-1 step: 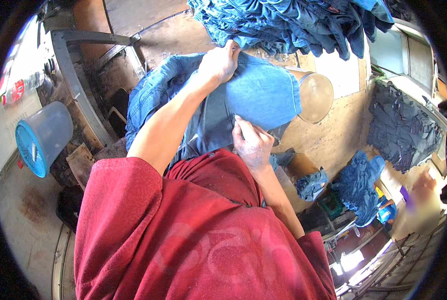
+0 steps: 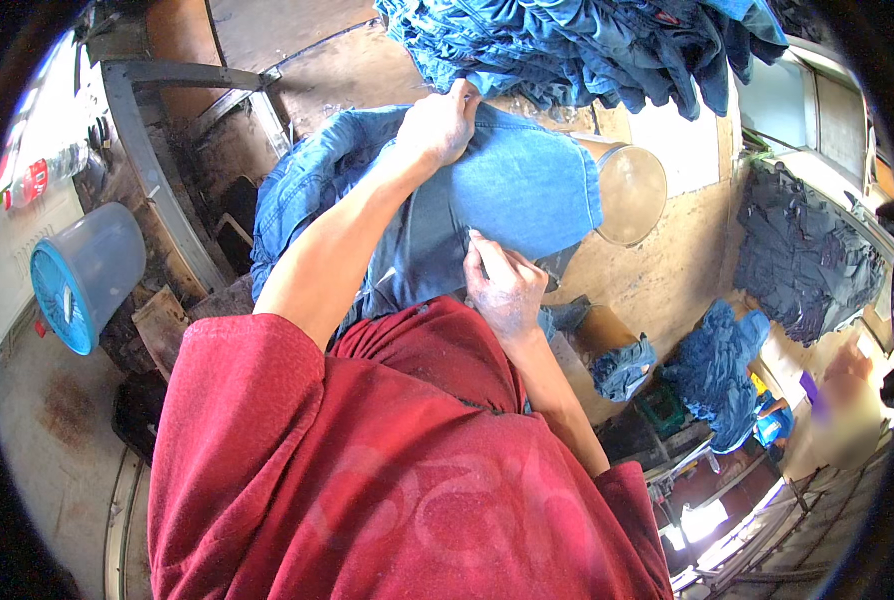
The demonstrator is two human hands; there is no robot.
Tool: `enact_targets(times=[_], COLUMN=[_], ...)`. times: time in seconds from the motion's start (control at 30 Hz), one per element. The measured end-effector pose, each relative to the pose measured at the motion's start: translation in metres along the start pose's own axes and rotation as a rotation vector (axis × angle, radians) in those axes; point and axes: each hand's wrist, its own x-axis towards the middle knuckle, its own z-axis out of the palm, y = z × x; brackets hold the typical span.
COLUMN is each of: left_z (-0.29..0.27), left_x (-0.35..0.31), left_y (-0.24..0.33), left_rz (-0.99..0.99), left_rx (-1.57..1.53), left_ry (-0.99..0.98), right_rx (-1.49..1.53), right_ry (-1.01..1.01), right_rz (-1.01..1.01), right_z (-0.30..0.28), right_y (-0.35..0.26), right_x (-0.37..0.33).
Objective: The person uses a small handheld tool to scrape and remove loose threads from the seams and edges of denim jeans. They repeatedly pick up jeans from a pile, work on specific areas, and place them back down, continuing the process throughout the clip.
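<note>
A pair of blue jeans [image 2: 527, 185] lies in front of me, one leg drawn over a rounded tan cylinder [image 2: 634, 195] whose end sticks out past the hem at the right. The rest of the jeans bunches up at the left, partly behind my left forearm. My left hand [image 2: 442, 128] is closed on the denim along the leg's far side. Closer to my body, the bent fingers of my right hand [image 2: 507, 290] pinch at the near side of the leg, where bright denim meets a darker shaded part.
A tall heap of blue denim [image 2: 577, 50] rises at the back. To the right are a dark stack of garments [image 2: 807, 250], a blue denim pile [image 2: 717, 365] and another denim-covered cylinder [image 2: 622, 365]. A blue-lidded clear bin [image 2: 87, 275] and a metal frame [image 2: 172, 190] stand left.
</note>
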Motion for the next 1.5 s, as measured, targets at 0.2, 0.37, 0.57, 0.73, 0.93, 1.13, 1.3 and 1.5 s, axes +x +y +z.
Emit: enact_targets(times=[0.2,0.37,0.57,0.73,0.93,1.13,1.3,1.5], left_z=[0.004,0.004,0.003,0.003,-0.002,-0.003,-0.002,-0.004], left_x=[0.001,0.001,0.001,0.0,-0.002,-0.002,-0.002,-0.003], left_y=[-0.005,-0.004,-0.005,-0.005,0.001,0.002,0.001,0.003], left_rz=[0.051,0.026,0.065,0.056,0.022,0.025,0.04,0.01], left_rx=[0.002,0.008,0.007,-0.002,-0.002,-0.001,-0.004,-0.012], left_ry=[0.033,0.02,0.031,0.02,0.013,0.017,0.035,0.007], right_rx=[-0.102,0.064,-0.072,0.128,0.083,-0.044,-0.104,0.035], right_ry=[-0.218,-0.034,-0.08,-0.22,0.0,-0.046,-0.206,-0.012], right_rz=[0.141,0.053,0.008,0.36,0.032,0.019,0.067,-0.004], right_z=[-0.012,-0.009,-0.004,-0.019,0.007,0.011,-0.007,0.007], right_y=[-0.007,-0.001,-0.004,-0.004,-0.006,-0.009,-0.013,-0.008], right_x=[-0.004,0.001,0.0,0.006,0.008,0.007,0.008,0.015])
